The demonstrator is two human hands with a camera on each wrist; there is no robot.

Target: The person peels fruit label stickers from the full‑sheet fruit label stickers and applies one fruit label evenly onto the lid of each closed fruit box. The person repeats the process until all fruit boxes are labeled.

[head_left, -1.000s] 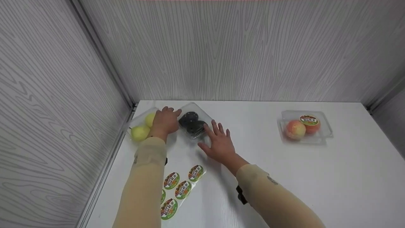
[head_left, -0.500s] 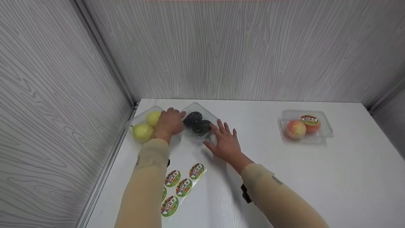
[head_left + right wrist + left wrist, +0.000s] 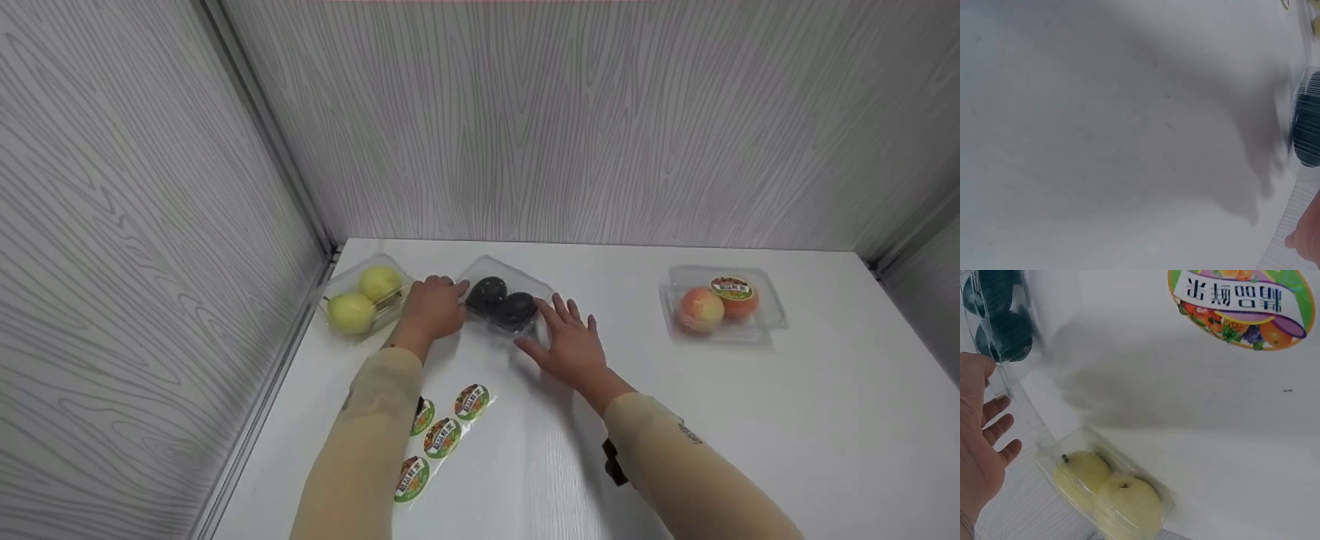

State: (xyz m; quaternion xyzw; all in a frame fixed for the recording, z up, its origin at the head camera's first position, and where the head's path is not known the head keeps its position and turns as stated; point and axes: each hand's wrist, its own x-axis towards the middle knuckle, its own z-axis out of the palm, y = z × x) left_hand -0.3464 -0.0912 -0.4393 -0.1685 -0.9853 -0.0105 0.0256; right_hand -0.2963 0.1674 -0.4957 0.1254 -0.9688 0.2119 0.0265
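Observation:
A clear lidded plastic box (image 3: 531, 280) with two dark, pale-speckled fruits (image 3: 517, 309) lies near the back of the white table. At its left side is my left hand (image 3: 435, 309); the left wrist view shows its thumb against the box edge, with the other fingers loosely bent and free. My right hand (image 3: 574, 349) has its fingers spread at the box's right front side, its index fingertip at the edge. In the right wrist view only part of the hand (image 3: 1310, 233) and a dark fruit (image 3: 1309, 132) show.
Left of my left hand lies a clear box with two yellow-green pears (image 3: 351, 313). A sheet of round fruit stickers (image 3: 442, 437) lies in front, partly behind my left sleeve. A stickered clear box of two peach-like fruits (image 3: 701, 309) lies right. Walls stand left and behind.
Both hands and the box of dark fruits have moved to the right across the table, away from the pears. The view has shifted slightly. The peach-like fruits' box stays put.

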